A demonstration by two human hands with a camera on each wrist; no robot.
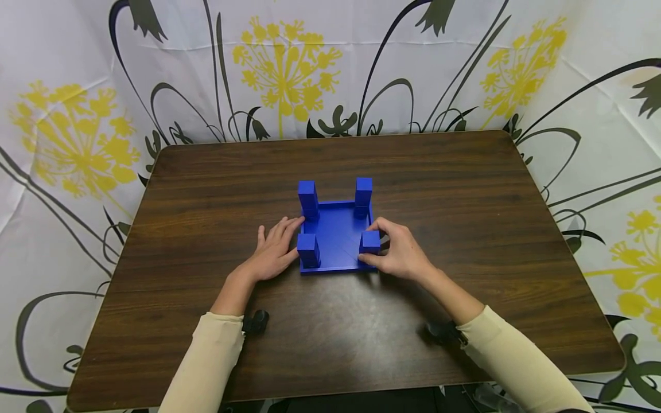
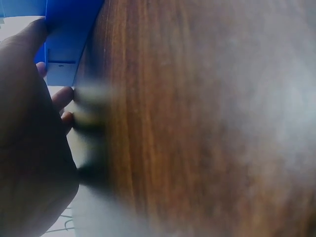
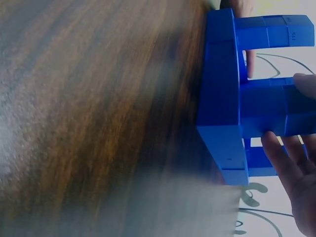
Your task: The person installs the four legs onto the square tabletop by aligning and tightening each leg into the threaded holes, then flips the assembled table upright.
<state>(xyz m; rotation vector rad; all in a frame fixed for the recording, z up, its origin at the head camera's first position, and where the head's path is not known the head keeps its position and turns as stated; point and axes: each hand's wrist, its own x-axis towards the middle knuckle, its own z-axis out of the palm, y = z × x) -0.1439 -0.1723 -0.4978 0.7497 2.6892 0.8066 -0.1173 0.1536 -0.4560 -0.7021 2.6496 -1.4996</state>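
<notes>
A blue square tray-like base (image 1: pixel 338 238) lies on the table with a blue block post standing at each corner. My right hand (image 1: pixel 401 249) pinches the near right post (image 1: pixel 369 242) between thumb and fingers; the right wrist view shows this post (image 3: pixel 264 106) standing on the base's low wall. Along the left side, my left hand (image 1: pixel 271 252) lies with extended fingers, touching the piece beside the near left post (image 1: pixel 308 250). At the back rise the far left post (image 1: pixel 308 198) and the far right post (image 1: pixel 364 192), with neither hand holding them.
The dark wood-grain table (image 1: pixel 217 183) extends around the blue piece on all sides. Behind it and at the sides hangs a white curtain (image 1: pixel 196 63) printed with yellow flowers and grey stems.
</notes>
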